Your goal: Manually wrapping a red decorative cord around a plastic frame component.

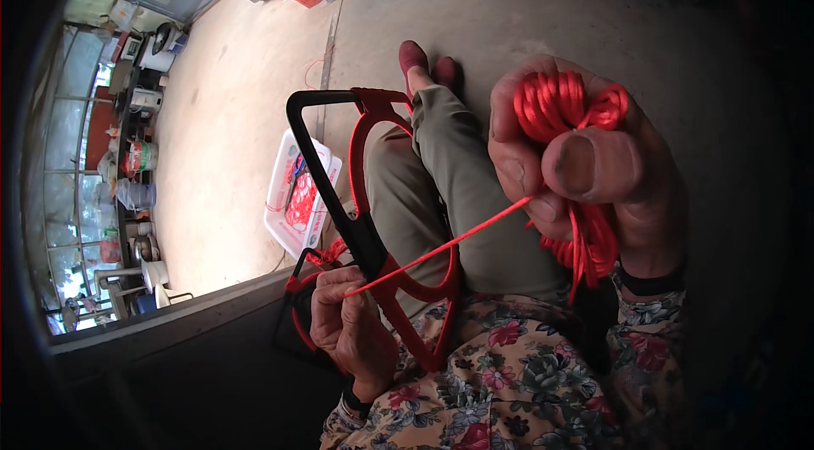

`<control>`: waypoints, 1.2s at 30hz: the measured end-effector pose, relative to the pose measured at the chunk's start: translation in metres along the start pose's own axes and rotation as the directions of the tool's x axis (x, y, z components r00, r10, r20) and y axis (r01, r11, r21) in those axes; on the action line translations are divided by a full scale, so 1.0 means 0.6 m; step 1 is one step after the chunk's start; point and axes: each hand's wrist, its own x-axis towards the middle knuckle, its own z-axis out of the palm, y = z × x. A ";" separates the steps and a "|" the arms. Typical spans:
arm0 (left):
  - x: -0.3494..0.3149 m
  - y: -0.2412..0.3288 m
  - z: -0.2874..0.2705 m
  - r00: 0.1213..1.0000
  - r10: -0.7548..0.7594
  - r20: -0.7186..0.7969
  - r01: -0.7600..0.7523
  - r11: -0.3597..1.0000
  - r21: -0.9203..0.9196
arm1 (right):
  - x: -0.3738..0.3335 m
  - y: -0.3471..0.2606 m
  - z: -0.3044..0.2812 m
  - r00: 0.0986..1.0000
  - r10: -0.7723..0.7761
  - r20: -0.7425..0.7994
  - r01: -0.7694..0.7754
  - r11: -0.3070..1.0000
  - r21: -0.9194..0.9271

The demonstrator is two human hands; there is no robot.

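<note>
Clutching red cord [551, 104], right hand [600, 163] is raised.

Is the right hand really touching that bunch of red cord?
Touching. The head view shows the right hand gripping the red cord bunch, its fingers closed around the middle, with cord showing above and below.
</note>
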 end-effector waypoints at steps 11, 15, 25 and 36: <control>0.008 0.016 0.001 0.997 0.017 -0.075 -0.014 0.999 0.035 | 0.046 0.048 -0.045 0.980 0.185 0.074 -0.194 0.970 0.146; 0.007 0.014 0.004 0.993 0.093 -0.076 -0.084 0.990 0.111 | 0.026 0.110 -0.084 0.965 0.221 0.140 -0.261 0.846 0.465; 0.005 0.018 0.007 0.977 0.212 -0.006 -0.203 0.943 0.263 | -0.031 0.101 -0.081 0.996 0.075 -0.038 -0.058 0.941 0.335; 0.014 0.016 -0.012 0.992 0.095 0.079 -0.107 0.980 0.170 | -0.122 0.033 -0.114 0.963 0.224 -0.150 -0.199 0.215 -0.956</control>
